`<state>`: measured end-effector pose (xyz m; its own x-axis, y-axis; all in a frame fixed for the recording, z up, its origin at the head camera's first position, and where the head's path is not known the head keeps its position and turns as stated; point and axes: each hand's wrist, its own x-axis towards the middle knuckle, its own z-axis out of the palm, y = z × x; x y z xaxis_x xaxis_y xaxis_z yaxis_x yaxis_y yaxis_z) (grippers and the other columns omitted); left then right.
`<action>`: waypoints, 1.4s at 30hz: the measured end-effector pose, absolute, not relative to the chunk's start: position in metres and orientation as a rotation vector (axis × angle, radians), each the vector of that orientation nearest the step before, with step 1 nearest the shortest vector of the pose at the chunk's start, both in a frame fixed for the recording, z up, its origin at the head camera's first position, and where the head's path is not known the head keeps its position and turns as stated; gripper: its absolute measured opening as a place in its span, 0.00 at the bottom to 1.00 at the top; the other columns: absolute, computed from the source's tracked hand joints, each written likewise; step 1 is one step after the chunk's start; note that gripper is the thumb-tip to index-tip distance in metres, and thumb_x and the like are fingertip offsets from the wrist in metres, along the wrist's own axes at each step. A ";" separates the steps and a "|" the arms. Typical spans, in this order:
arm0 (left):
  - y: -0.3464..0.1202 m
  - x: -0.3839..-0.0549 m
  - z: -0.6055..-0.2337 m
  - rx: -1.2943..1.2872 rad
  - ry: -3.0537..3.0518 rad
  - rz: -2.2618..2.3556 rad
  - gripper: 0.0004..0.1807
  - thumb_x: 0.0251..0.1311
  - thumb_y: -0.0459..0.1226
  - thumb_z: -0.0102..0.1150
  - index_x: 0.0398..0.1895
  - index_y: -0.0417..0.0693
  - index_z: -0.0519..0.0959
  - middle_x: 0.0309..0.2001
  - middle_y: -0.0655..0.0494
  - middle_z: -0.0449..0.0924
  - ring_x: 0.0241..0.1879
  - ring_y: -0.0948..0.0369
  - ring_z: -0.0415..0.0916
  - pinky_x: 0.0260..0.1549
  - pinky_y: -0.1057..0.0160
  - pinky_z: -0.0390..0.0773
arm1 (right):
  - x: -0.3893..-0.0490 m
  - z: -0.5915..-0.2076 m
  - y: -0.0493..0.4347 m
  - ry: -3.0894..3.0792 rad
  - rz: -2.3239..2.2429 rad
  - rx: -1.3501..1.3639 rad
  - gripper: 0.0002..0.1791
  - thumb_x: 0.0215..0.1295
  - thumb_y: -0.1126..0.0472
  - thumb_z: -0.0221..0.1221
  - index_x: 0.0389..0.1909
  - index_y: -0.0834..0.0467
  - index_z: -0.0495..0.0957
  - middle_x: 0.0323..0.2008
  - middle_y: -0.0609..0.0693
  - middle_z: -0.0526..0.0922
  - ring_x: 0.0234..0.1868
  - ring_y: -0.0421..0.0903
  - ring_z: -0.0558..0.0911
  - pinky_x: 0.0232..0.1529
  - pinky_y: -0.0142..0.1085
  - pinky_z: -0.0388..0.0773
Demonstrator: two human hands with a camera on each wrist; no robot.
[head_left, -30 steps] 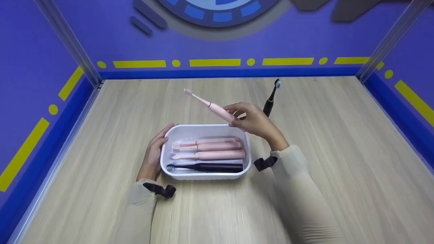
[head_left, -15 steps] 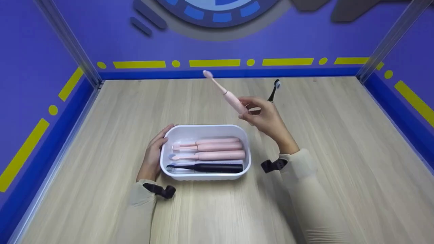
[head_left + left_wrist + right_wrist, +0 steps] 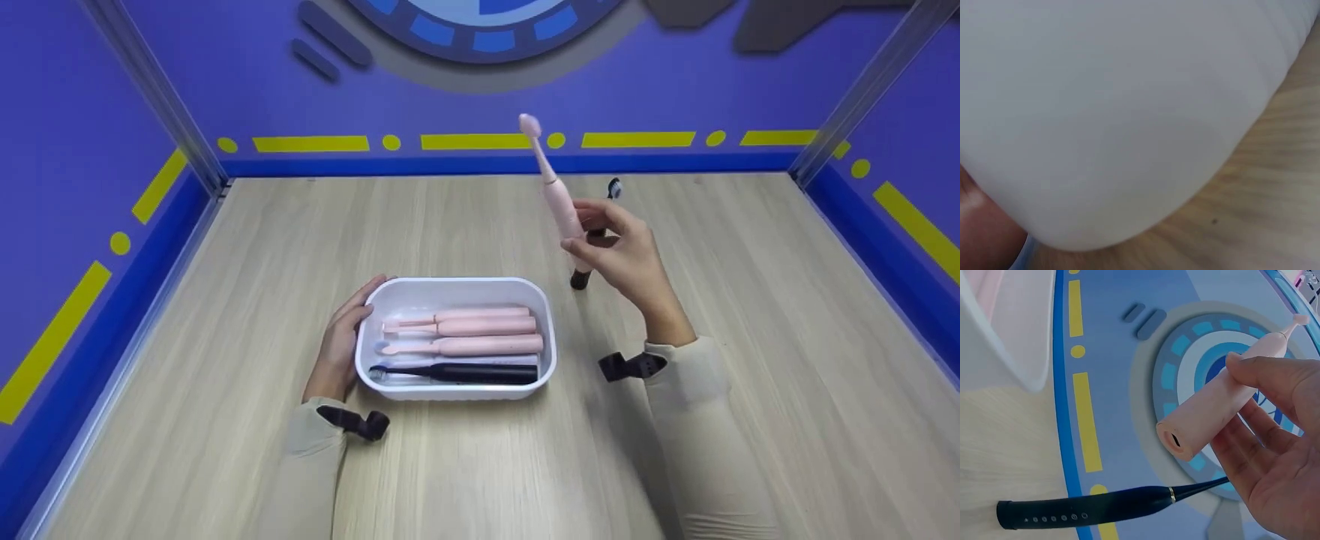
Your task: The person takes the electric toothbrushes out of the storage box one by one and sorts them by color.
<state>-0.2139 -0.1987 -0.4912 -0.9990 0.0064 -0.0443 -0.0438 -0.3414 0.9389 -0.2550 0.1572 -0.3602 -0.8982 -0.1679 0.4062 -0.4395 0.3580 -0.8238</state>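
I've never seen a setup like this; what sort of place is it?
Probably a filming booth: purple panels border the pale table on three sides, with two black wrist cameras visible.

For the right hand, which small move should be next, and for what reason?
I would probably lower the pink toothbrush onto the table beside the loose black toothbrush. The right hand holds it raised, outside the white box, and the black one already lies near that hand.
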 end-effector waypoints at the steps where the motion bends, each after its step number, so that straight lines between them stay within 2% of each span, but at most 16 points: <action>1: -0.199 -0.214 -0.491 -0.047 1.787 2.547 0.28 0.67 0.29 0.31 0.71 0.40 0.60 0.74 0.52 0.56 0.75 0.61 0.48 0.74 0.63 0.45 | -0.255 -0.360 0.159 -2.362 1.554 0.534 0.25 0.54 0.69 0.67 0.55 0.63 0.76 0.44 0.56 0.82 0.43 0.41 0.79 0.45 0.28 0.81; 6: -0.199 -0.214 -0.491 -0.034 1.793 2.544 0.28 0.67 0.29 0.29 0.72 0.38 0.59 0.74 0.49 0.56 0.75 0.60 0.47 0.74 0.62 0.45 | -0.254 -0.357 0.168 -2.296 1.568 0.482 0.26 0.53 0.70 0.67 0.55 0.65 0.74 0.45 0.57 0.82 0.44 0.41 0.80 0.44 0.27 0.81; 13: -0.199 -0.214 -0.491 -0.050 1.769 2.557 0.29 0.67 0.29 0.30 0.71 0.39 0.60 0.74 0.49 0.56 0.75 0.60 0.48 0.74 0.62 0.45 | -0.256 -0.356 0.180 -2.122 1.639 0.399 0.26 0.51 0.75 0.66 0.54 0.68 0.74 0.41 0.45 0.80 0.42 0.41 0.81 0.43 0.27 0.82; 16: -0.199 -0.213 -0.491 -0.044 1.748 2.570 0.28 0.67 0.29 0.30 0.71 0.38 0.59 0.74 0.48 0.56 0.75 0.59 0.49 0.74 0.62 0.46 | -0.256 -0.354 0.185 -2.072 1.638 0.359 0.25 0.51 0.74 0.66 0.53 0.67 0.74 0.41 0.44 0.80 0.42 0.41 0.81 0.43 0.28 0.81; 26: -0.199 -0.214 -0.491 -0.043 1.793 2.553 0.29 0.66 0.29 0.30 0.71 0.38 0.60 0.74 0.49 0.56 0.75 0.59 0.48 0.74 0.61 0.46 | -0.260 -0.359 0.204 -2.047 1.609 0.209 0.25 0.54 0.70 0.66 0.54 0.61 0.73 0.44 0.47 0.79 0.46 0.41 0.80 0.47 0.29 0.80; 42: -0.199 -0.214 -0.491 -0.059 1.801 2.538 0.29 0.67 0.30 0.30 0.71 0.41 0.60 0.74 0.51 0.57 0.75 0.61 0.48 0.74 0.63 0.45 | -0.282 -0.389 0.234 -2.044 1.579 -0.009 0.27 0.55 0.71 0.65 0.56 0.59 0.69 0.44 0.42 0.75 0.46 0.39 0.78 0.49 0.30 0.80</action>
<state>-0.2136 -0.1987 -0.4909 -0.9989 0.0018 -0.0476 -0.0456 -0.3304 0.9427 -0.2824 0.2338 -0.3889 -0.8481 0.3289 0.4154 -0.3189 0.3093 -0.8959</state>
